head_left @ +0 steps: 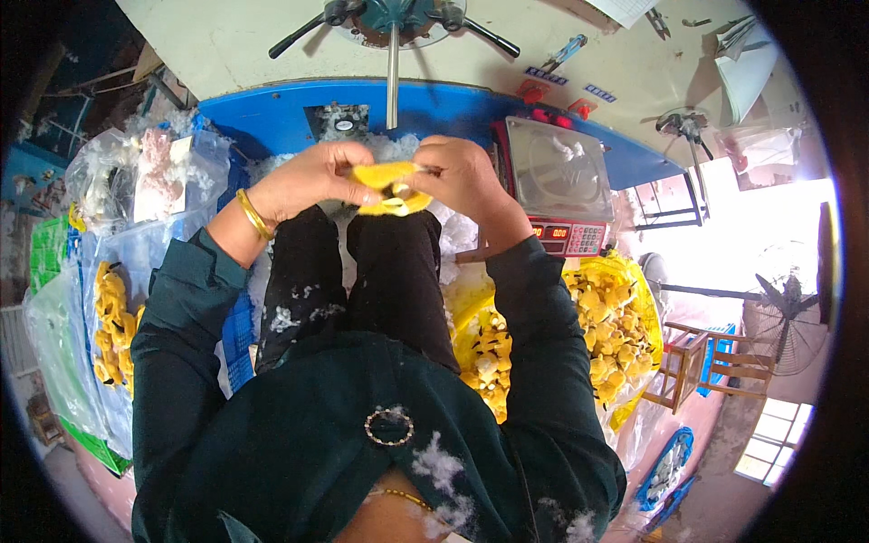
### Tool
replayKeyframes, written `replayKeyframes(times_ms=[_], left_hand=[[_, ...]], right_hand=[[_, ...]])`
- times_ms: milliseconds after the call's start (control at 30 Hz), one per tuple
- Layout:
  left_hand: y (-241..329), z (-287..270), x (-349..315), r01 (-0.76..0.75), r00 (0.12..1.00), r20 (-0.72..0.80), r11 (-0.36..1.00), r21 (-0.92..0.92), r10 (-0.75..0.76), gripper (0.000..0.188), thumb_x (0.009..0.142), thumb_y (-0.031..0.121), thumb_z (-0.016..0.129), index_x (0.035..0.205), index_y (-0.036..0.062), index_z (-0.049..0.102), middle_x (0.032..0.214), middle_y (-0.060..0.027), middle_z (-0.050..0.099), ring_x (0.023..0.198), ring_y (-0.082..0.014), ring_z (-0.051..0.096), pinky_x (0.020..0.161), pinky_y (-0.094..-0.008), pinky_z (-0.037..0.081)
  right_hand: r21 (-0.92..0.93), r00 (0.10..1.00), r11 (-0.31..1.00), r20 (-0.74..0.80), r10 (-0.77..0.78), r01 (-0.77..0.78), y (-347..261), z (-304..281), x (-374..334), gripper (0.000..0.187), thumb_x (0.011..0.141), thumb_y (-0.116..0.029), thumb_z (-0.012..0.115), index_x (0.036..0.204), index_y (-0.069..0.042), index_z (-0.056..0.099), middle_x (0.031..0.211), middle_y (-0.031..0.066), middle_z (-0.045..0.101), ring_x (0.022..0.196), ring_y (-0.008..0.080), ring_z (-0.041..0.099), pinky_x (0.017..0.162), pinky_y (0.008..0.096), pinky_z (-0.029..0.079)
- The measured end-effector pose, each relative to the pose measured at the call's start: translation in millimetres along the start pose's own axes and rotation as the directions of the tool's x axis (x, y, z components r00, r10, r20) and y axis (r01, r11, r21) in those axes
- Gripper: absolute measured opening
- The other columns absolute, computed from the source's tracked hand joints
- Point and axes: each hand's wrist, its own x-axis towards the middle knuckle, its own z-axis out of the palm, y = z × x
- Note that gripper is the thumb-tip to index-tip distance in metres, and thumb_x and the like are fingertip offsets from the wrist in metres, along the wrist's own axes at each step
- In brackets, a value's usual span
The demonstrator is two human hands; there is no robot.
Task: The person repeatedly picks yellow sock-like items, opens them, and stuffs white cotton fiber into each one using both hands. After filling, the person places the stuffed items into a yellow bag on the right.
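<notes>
Above my lap, both hands grip a small yellow plush toy piece (386, 173), soft and limp, with a pale loop or edge along its lower side. My left hand (312, 181) pinches its left end between thumb and fingers. From the other side, my right hand (464, 178) pinches the right end, its fingers curled inward. A small gap shows in the middle of the fabric, though what lies inside cannot be made out. Just beyond the hands, a thin metal tube (393, 81) points down toward me from the machine, apart from the plush piece.
A scale (557, 172) with a steel pan stands beside my right hand. Yellow plush pieces (608, 326) fill a yellow bag at right; more yellow pieces (112, 317) lie at left. White fluff (457, 240) is scattered around my legs. Black-handled levers (493, 38) flank the tube.
</notes>
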Motion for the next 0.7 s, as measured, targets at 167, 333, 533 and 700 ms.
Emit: replayKeyframes(times_ms=[167,333,533,700], left_hand=[[0,-6,1,-0.008,0.997,0.070,1.000,-0.004,0.008,0.020,0.073,0.008,0.077,0.088,0.0024,0.065,0.089,0.0008,0.062,0.083,-0.0088,0.058,0.079,-0.0230,0.047],[7,-4,6,-0.145,0.989,0.050,0.984,0.100,0.140,0.015,0.081,0.009,0.070,0.093,0.0038,0.063,0.101,-0.0021,0.058,0.095,-0.0111,0.054,0.083,-0.0244,0.043],[15,4,27,-0.258,0.761,-0.093,0.431,0.864,0.642,0.016,0.079,0.001,0.063,0.092,-0.0015,0.054,0.099,-0.0135,0.055,0.092,-0.0300,0.054,0.080,-0.0324,0.046],[16,17,27,-0.142,0.713,-0.154,0.355,0.924,0.684,0.015,0.078,-0.006,0.058,0.091,-0.0022,0.051,0.095,-0.0178,0.054,0.090,-0.0376,0.055,0.077,-0.0387,0.047]], right_hand=[[0.120,0.997,0.991,0.047,0.057,-0.062,0,-6,-2,0.019,0.073,-0.021,0.070,0.069,-0.005,0.060,0.075,0.0089,0.054,0.068,0.0284,0.057,0.056,0.0369,0.043],[-0.148,0.982,0.989,-0.182,-0.040,0.013,6,-2,-2,0.018,0.071,-0.020,0.070,0.067,-0.006,0.059,0.071,0.0082,0.053,0.063,0.0291,0.057,0.053,0.0372,0.044],[-0.285,0.916,0.957,-0.396,-0.064,-0.057,18,-3,16,0.020,0.070,-0.021,0.070,0.064,-0.008,0.057,0.069,0.0075,0.052,0.060,0.0286,0.056,0.050,0.0381,0.043],[-0.411,0.930,0.909,-0.359,-0.083,-0.078,14,-7,15,0.021,0.068,-0.023,0.071,0.062,-0.009,0.056,0.069,0.0058,0.050,0.060,0.0268,0.056,0.051,0.0378,0.044]])
